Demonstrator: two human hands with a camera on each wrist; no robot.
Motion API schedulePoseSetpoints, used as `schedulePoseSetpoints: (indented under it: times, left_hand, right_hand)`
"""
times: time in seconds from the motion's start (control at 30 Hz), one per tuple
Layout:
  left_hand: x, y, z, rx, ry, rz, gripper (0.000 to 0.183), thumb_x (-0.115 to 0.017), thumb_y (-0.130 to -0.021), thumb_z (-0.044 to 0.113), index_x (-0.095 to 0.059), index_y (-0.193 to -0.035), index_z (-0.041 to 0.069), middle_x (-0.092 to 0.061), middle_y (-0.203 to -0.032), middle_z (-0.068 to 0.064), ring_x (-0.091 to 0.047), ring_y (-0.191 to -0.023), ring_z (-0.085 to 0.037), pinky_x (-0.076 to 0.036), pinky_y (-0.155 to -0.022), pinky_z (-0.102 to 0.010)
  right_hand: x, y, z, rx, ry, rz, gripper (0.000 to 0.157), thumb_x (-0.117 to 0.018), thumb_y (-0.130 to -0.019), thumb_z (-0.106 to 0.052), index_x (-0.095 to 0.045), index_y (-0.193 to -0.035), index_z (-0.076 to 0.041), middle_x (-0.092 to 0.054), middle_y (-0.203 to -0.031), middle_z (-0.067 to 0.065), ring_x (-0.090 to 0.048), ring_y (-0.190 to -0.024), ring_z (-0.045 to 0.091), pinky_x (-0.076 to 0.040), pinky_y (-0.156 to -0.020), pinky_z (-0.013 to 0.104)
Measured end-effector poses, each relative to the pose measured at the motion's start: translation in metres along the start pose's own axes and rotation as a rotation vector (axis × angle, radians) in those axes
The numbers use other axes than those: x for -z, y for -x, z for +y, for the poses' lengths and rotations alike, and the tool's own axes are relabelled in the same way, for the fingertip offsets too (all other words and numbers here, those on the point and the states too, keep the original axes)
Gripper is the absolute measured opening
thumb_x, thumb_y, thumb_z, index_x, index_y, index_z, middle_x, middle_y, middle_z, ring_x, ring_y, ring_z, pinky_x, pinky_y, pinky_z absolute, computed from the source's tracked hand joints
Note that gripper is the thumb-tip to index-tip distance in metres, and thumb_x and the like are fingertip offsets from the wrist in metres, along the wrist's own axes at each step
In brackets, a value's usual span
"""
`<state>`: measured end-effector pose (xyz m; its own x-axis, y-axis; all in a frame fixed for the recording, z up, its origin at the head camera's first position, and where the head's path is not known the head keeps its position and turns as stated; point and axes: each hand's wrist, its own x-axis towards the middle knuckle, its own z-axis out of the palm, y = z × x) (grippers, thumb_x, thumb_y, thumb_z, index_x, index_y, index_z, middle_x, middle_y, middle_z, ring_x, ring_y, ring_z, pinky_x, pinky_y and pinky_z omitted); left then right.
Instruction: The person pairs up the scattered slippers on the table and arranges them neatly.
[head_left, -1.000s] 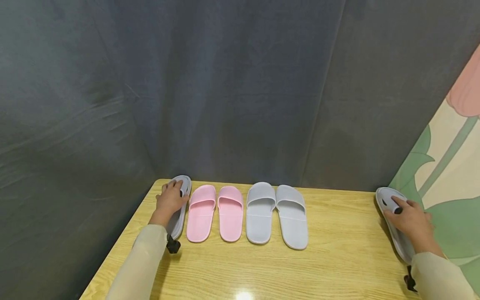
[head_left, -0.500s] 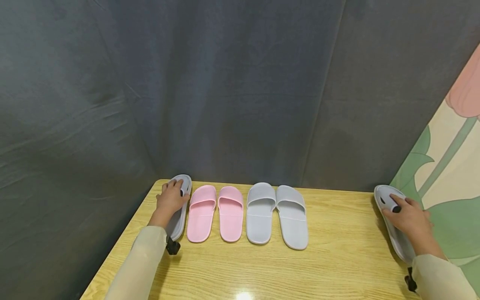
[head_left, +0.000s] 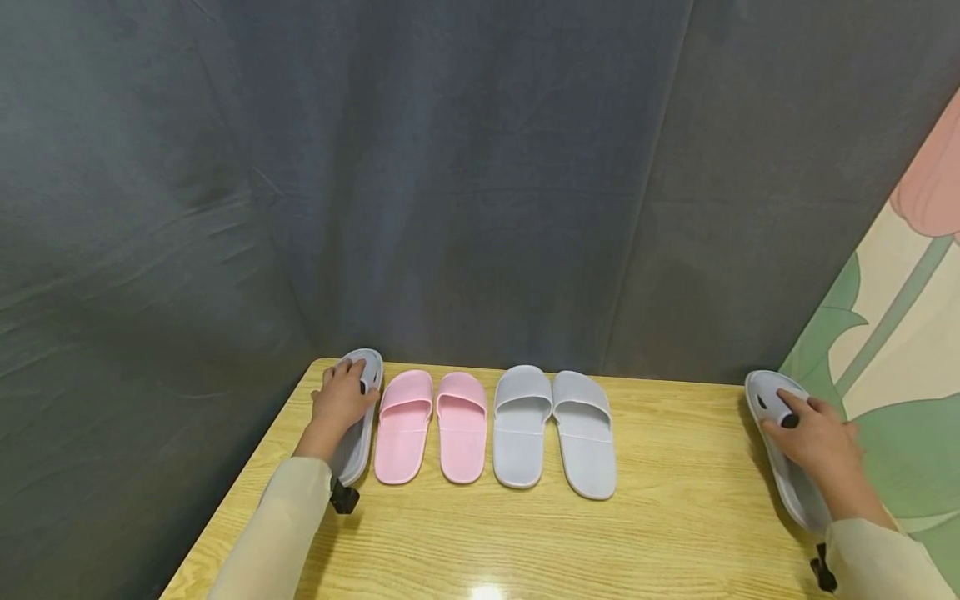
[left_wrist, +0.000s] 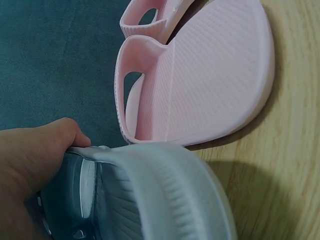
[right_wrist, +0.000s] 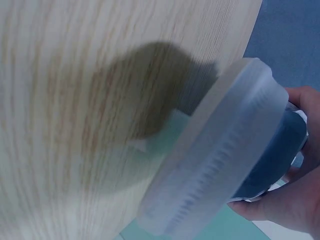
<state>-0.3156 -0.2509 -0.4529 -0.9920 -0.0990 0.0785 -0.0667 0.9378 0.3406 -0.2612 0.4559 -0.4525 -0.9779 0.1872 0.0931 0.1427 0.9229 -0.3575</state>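
Note:
My left hand (head_left: 341, 404) grips a grey slipper (left_wrist: 175, 190) by its strap at the table's back left corner; in the left wrist view the thumb lies at the strap's edge. At the far right, my right hand (head_left: 821, 437) holds another grey slipper (right_wrist: 210, 160) by its strap. That slipper is tilted in the right wrist view, with a dark shadow on the table beside it. Between the hands stand two pink slippers (head_left: 401, 454), close to the left one. Right of them is a pair of light grey slippers (head_left: 517, 454), toes toward the back.
A wood-grain table (head_left: 675, 467) carries the slippers. A dark grey curtain (head_left: 480, 183) hangs along its back and left side. At the right stands a wall panel (head_left: 915, 400) painted with a pink flower and green leaves.
My right hand has shifted slightly left with its grey slipper. The left hand and its slipper stay almost still, and the slippers in the middle have not moved.

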Motion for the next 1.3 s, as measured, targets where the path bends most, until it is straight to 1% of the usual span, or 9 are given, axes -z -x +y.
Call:
schedulePoseSetpoints:
  times: [0.13, 0.37, 0.67, 0.87, 1.13, 1.3]
  left_hand:
    - [0.0, 0.003, 0.001, -0.004, -0.003, 0.007, 0.07, -0.06, -0.095, 0.031, -0.036, -0.154, 0.003, -0.032, -0.157, -0.028, -0.025, -0.144, -0.051, -0.029, -0.1, -0.08]
    - [0.002, 0.005, 0.005, -0.004, 0.007, 0.009, 0.069, -0.061, -0.095, 0.031, -0.038, -0.154, 0.004, -0.033, -0.157, -0.027, -0.026, -0.143, -0.051, -0.03, -0.1, -0.08]
    - [0.005, 0.008, 0.012, -0.021, 0.011, 0.019, 0.07, -0.062, -0.094, 0.031, -0.038, -0.154, 0.003, -0.033, -0.157, -0.028, -0.027, -0.143, -0.051, -0.032, -0.099, -0.079]
    - [0.006, 0.012, 0.016, -0.014, 0.02, 0.014, 0.071, -0.062, -0.094, 0.031, -0.038, -0.154, 0.003, -0.032, -0.157, -0.028, -0.026, -0.144, -0.051, -0.031, -0.1, -0.079]
    - [0.006, 0.015, 0.02, -0.023, 0.022, 0.011, 0.07, -0.062, -0.094, 0.031, -0.039, -0.153, 0.002, -0.034, -0.156, -0.028, -0.029, -0.142, -0.051, -0.033, -0.099, -0.078]
    - [0.005, 0.017, 0.024, -0.035, 0.028, 0.016, 0.069, -0.063, -0.094, 0.031, -0.04, -0.153, 0.003, -0.035, -0.156, -0.027, -0.03, -0.142, -0.051, -0.034, -0.099, -0.078]
  right_hand:
    - [0.0, 0.004, -0.003, 0.018, 0.013, 0.017, 0.078, -0.054, -0.1, -0.042, -0.023, -0.157, 0.0, -0.023, -0.14, 0.048, -0.025, -0.116, 0.078, -0.032, -0.078, 0.078]
    - [-0.002, 0.009, -0.011, -0.021, -0.017, 0.022, 0.077, -0.055, -0.099, -0.039, -0.022, -0.157, -0.001, -0.021, -0.141, 0.047, -0.027, -0.112, 0.078, -0.034, -0.073, 0.08]
    - [0.0, 0.016, -0.019, -0.031, -0.028, 0.034, 0.076, -0.055, -0.099, -0.038, -0.023, -0.157, -0.001, -0.021, -0.143, 0.047, -0.029, -0.111, 0.076, -0.033, -0.072, 0.08]
    - [0.0, 0.018, -0.022, -0.044, -0.029, 0.044, 0.076, -0.055, -0.098, -0.038, -0.024, -0.157, -0.001, -0.02, -0.143, 0.047, -0.029, -0.112, 0.076, -0.034, -0.073, 0.079]
    - [0.002, 0.023, -0.029, -0.045, -0.025, 0.053, 0.076, -0.056, -0.098, -0.037, -0.025, -0.156, 0.0, -0.02, -0.142, 0.047, -0.029, -0.111, 0.077, -0.034, -0.074, 0.079]
    - [0.004, 0.026, -0.036, -0.017, -0.016, 0.064, 0.075, -0.057, -0.098, -0.038, -0.027, -0.155, 0.001, -0.021, -0.141, 0.048, -0.029, -0.11, 0.078, -0.034, -0.073, 0.08]
